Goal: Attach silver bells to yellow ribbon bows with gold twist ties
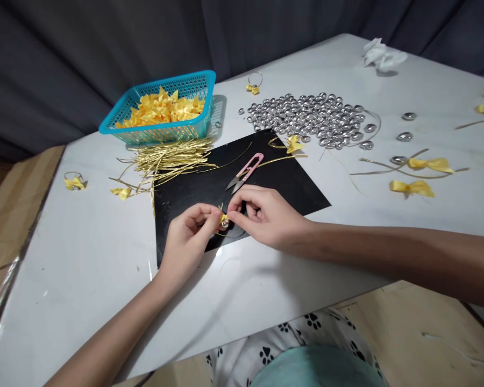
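Between my hands, over the near part of a black mat [290,185], is a small yellow ribbon bow with a silver bead [225,222] and a thin gold cord. My left hand [191,228] pinches the bow's left side between thumb and fingertips. From the right, my right hand [266,215] pinches its other side; the exact part held there is hidden by the fingers. Just beyond my right hand lie pink-handled thread snips [247,171], blades pointing toward me.
A blue basket [153,131] of yellow bows stands at the back left, with gold cords [173,157] before it. Silver beads [314,118] cover the back middle. Loose bows [412,188] lie right, crumpled white tissue [383,55] far right. Finished-looking loops [75,181] sit left.
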`<state>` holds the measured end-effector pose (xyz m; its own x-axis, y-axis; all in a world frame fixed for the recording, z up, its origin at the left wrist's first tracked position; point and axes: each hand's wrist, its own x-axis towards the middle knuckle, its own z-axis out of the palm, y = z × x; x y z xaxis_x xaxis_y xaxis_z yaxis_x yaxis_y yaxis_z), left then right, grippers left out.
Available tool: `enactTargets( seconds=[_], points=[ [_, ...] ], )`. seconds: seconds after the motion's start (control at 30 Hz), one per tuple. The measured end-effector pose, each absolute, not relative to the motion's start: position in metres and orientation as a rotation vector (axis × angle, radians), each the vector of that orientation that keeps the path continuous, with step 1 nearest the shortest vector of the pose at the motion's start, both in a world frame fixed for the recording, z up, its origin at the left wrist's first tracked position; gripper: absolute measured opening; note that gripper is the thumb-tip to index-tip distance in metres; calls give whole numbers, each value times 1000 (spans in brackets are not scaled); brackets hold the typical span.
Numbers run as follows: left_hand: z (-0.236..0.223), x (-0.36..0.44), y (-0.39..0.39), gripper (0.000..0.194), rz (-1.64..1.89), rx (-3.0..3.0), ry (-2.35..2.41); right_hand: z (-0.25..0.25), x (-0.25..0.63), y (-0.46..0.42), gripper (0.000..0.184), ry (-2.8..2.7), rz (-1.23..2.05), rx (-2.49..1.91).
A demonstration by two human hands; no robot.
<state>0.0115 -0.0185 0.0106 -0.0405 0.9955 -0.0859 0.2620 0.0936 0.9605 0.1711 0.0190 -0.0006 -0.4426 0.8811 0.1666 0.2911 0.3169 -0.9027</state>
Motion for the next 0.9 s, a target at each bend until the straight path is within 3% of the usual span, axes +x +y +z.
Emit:
enactTargets(
  seconds=[0.37, 0.7, 0.9],
  points=[
    [9, 12, -19, 14, 996, 1360, 1427, 3, 165, 19, 5, -1695, 1261, -1128],
    [10, 14, -22, 14, 942, 1457, 1495, 0, 165, 11, 9, -1929, 944, -1091],
    [10, 13, -21, 14, 957, 1494, 1446, 4, 163, 12, 9, -1934, 1083, -1191]
  ],
)
